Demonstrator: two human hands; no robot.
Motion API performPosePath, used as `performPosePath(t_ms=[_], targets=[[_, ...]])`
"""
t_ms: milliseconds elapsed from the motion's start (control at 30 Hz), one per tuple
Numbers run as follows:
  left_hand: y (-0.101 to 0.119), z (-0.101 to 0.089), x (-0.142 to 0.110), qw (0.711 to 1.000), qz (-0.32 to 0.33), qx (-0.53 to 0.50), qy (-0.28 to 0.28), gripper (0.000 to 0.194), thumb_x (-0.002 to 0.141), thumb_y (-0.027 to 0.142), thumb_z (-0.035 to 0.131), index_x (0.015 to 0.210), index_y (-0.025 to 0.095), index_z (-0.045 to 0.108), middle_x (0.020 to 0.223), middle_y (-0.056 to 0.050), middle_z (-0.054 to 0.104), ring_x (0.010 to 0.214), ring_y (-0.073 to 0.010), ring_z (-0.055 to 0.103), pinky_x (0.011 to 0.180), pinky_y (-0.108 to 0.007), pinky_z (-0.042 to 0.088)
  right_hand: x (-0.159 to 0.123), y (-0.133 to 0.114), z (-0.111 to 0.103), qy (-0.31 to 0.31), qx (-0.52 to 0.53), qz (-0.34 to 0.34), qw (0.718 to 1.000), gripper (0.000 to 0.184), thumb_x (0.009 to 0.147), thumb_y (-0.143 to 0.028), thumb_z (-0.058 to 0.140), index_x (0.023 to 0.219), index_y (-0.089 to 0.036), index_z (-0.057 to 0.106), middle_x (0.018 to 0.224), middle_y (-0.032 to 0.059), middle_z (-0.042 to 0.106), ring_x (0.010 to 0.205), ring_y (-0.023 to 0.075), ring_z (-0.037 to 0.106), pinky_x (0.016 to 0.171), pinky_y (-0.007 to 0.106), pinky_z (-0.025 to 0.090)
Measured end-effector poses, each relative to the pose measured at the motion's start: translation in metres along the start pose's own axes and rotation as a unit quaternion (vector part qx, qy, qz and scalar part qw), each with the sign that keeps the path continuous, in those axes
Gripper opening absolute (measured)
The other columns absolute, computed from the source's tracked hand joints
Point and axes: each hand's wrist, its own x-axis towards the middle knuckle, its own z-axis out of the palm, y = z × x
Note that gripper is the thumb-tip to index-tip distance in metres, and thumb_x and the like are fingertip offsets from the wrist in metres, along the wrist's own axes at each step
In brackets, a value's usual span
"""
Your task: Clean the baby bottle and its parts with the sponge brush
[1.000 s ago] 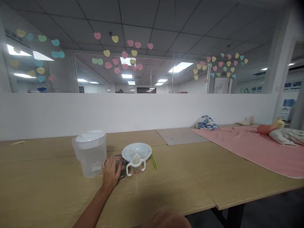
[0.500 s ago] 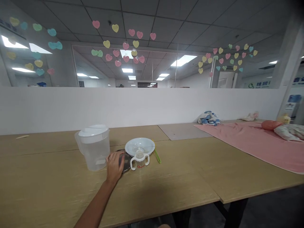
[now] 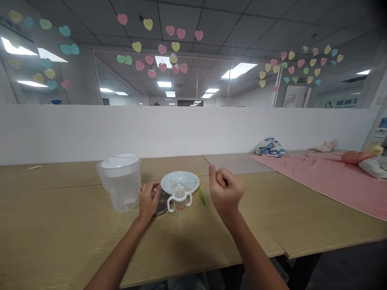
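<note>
The person's left hand (image 3: 147, 202) reached forward from the near edge of the bench (image 3: 60, 229), its fingers (image 3: 147, 194) curved and slightly spread against the left side of a round metal disc (image 3: 162, 202), which lay flat with a dull, reflective sheen; whether they were gripping it or only touching it could not be told. The right hand (image 3: 225, 190) was raised clear of the bench to the right, its fingers closed into a loose fist around nothing. Just left of the left hand stood a clear plastic pitcher (image 3: 121, 191) with a white lid, its ribbed, translucent wall catching the light. Partly over the disc's far right side sat a shallow white bowl (image 3: 179, 180), and in front of it stood a clear baby bottle (image 3: 179, 200) with two white looped handles. A slim green spoon (image 3: 202, 195) lay just right of the bowl. The pale wood-grain bench ran to the right, where a pink cloth (image 3: 314, 181) carried a baby doll (image 3: 370, 167).
</note>
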Motion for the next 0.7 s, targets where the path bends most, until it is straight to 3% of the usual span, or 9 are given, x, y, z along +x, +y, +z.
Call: performPosePath(t_ms=[67, 100, 133, 233, 300, 367, 467, 600, 700], targets=[[0.008, 0.007, 0.024, 0.998, -0.025, -0.014, -0.049, 0.033, 0.088, 0.034, 0.034, 0.099, 0.016, 0.060, 0.094, -0.009, 0.067, 0.091, -0.0210, 0.059, 0.083, -0.035, 0.043, 0.006, 0.055, 0.030, -0.069, -0.097, 0.146, 0.982, 0.037, 0.082, -0.019, 0.041, 0.052, -0.022, 0.020, 0.050, -0.0062, 0.024, 0.049, 0.0076, 0.027, 0.051, 0.020, 0.028], [0.013, 0.013, 0.038, 0.993, -0.028, -0.008, -0.114, 0.037, 0.089, 0.031, 0.030, 0.103, 0.015, 0.060, 0.097, -0.009, 0.067, 0.091, -0.0200, 0.060, 0.082, -0.033, 0.045, 0.002, 0.082, 0.043, -0.147, -0.160, 0.218, 0.951, 0.031, 0.082, -0.017, 0.038, 0.054, -0.021, 0.025, 0.052, -0.0055, 0.031, 0.052, 0.0079, 0.033, 0.053, 0.019, 0.030], [0.019, 0.020, 0.051, 0.980, -0.018, 0.010, -0.199, 0.039, 0.090, 0.027, 0.026, 0.109, 0.014, 0.058, 0.102, -0.010, 0.066, 0.095, -0.0191, 0.060, 0.084, -0.032, 0.045, -0.004, 0.105, 0.054, -0.181, -0.180, 0.245, 0.935, 0.026, 0.079, -0.015, 0.040, 0.055, -0.021, 0.032, 0.054, -0.0048, 0.037, 0.053, 0.0085, 0.037, 0.053, 0.020, 0.031], [0.038, 0.046, 0.079, 0.952, 0.026, 0.010, -0.306, 0.031, 0.084, 0.020, 0.038, 0.101, 0.017, 0.065, 0.102, -0.005, 0.069, 0.091, -0.0150, 0.063, 0.080, -0.023, 0.046, -0.035, 0.149, 0.074, -0.263, -0.205, 0.286, 0.898, 0.012, 0.070, -0.016, 0.051, 0.059, -0.019, 0.047, 0.054, -0.0020, 0.050, 0.052, 0.0113, 0.046, 0.051, 0.021, 0.032], [0.048, 0.064, 0.086, 0.928, 0.056, 0.020, -0.368, 0.025, 0.077, 0.015, 0.050, 0.092, 0.020, 0.069, 0.098, -0.002, 0.071, 0.087, -0.0146, 0.064, 0.077, -0.021, 0.046, -0.054, 0.159, 0.082, -0.305, -0.213, 0.288, 0.882, 0.007, 0.070, -0.022, 0.057, 0.066, -0.017, 0.055, 0.062, 0.0033, 0.060, 0.059, 0.0157, 0.055, 0.054, 0.023, 0.036], [0.054, 0.079, 0.084, 0.907, 0.076, 0.041, -0.411, 0.024, 0.066, 0.010, 0.060, 0.084, 0.020, 0.071, 0.093, -0.003, 0.072, 0.084, -0.0168, 0.065, 0.075, -0.022, 0.046, -0.067, 0.160, 0.086, -0.377, -0.243, 0.249, 0.858, 0.016, 0.077, -0.029, 0.053, 0.082, -0.016, 0.061, 0.082, 0.0102, 0.066, 0.076, 0.0205, 0.062, 0.062, 0.027, 0.040], [0.056, 0.089, 0.079, 0.891, 0.091, 0.080, -0.437, 0.022, 0.059, 0.005, 0.065, 0.075, 0.019, 0.073, 0.082, -0.005, 0.073, 0.079, -0.0205, 0.065, 0.075, -0.027, 0.045, -0.073, 0.159, 0.090, -0.441, -0.280, 0.209, 0.827, 0.019, 0.079, -0.029, 0.053, 0.088, -0.015, 0.063, 0.095, 0.0136, 0.066, 0.090, 0.0233, 0.062, 0.071, 0.029, 0.042], [0.051, 0.086, 0.081, 0.894, 0.099, 0.113, -0.421, 0.013, 0.069, 0.012, 0.061, 0.073, 0.019, 0.072, 0.080, -0.009, 0.072, 0.082, -0.0225, 0.064, 0.080, -0.031, 0.042, -0.068, 0.166, 0.088, -0.415, -0.297, 0.233, 0.828, 0.020, 0.083, -0.019, 0.045, 0.089, -0.014, 0.063, 0.093, 0.0141, 0.066, 0.087, 0.0222, 0.063, 0.068, 0.028, 0.042], [0.047, 0.077, 0.087, 0.908, 0.092, 0.126, -0.389, 0.017, 0.078, 0.019, 0.055, 0.081, 0.020, 0.071, 0.086, -0.010, 0.071, 0.087, -0.0227, 0.063, 0.084, -0.032, 0.039, -0.064, 0.174, 0.084, -0.342, -0.276, 0.229, 0.869, 0.027, 0.084, -0.015, 0.037, 0.093, -0.012, 0.062, 0.084, 0.0146, 0.067, 0.076, 0.0216, 0.064, 0.060, 0.027, 0.041]])
